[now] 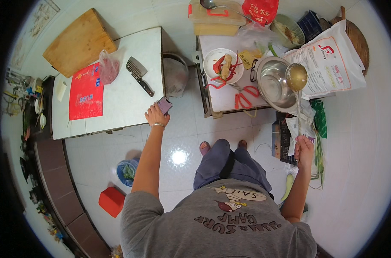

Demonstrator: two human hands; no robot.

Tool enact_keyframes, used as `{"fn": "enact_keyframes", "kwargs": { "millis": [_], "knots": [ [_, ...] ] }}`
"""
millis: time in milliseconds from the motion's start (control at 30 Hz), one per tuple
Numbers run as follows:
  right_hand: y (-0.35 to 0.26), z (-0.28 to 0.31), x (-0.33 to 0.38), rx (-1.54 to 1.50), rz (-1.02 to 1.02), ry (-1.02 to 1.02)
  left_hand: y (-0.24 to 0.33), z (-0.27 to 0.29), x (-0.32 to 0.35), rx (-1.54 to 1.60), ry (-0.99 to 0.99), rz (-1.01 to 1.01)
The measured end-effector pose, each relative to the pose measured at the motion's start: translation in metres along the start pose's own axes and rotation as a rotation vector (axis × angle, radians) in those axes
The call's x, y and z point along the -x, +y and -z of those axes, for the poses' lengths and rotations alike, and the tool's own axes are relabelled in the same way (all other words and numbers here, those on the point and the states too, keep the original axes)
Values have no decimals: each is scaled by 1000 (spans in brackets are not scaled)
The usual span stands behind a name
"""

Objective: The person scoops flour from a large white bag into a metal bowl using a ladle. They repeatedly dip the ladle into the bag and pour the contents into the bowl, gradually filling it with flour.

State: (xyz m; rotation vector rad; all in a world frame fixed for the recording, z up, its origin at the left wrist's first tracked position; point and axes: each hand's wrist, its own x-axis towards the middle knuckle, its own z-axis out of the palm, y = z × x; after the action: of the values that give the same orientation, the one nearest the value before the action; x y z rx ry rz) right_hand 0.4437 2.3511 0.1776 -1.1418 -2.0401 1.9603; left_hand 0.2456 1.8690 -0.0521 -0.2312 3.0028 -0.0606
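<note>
My left hand (156, 115) holds a pink phone (164, 105) at the front right corner of a white table (122, 99). A bracelet circles that wrist. My right hand (304, 148) grips the end of a long metal ladle (297, 78), whose round bowl hangs over the rim of a steel mixing bowl (274, 84). The steel bowl rests on a small white table (225, 96), beside a white plate (223, 65) with red chillies and ginger.
A cleaver (139, 74), a red packet (86, 92), a bag of meat (109, 66) and a wooden board (78, 41) lie on the left table. Red scissors (245, 95), a large white sack (328, 60), a lidded container (215, 18). A lined bin (175, 74), red stool (112, 201), blue bucket (127, 171).
</note>
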Motion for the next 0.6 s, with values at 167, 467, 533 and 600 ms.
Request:
{"fn": "enact_keyframes", "kwargs": {
  "millis": [167, 467, 533, 600],
  "knots": [
    [1, 16, -5, -9, 20, -18, 29, 5, 22, 90, 239, -192],
    [-6, 78, -13, -25, 74, -105, 195, 89, 52, 526, 263, -535],
    [-21, 100, -16, -50, 56, -106, 243, 117, 59, 628, 266, -584],
    [-41, 130, -19, -47, 87, -140, 293, 147, 68, 768, 326, -672]
  ]
}}
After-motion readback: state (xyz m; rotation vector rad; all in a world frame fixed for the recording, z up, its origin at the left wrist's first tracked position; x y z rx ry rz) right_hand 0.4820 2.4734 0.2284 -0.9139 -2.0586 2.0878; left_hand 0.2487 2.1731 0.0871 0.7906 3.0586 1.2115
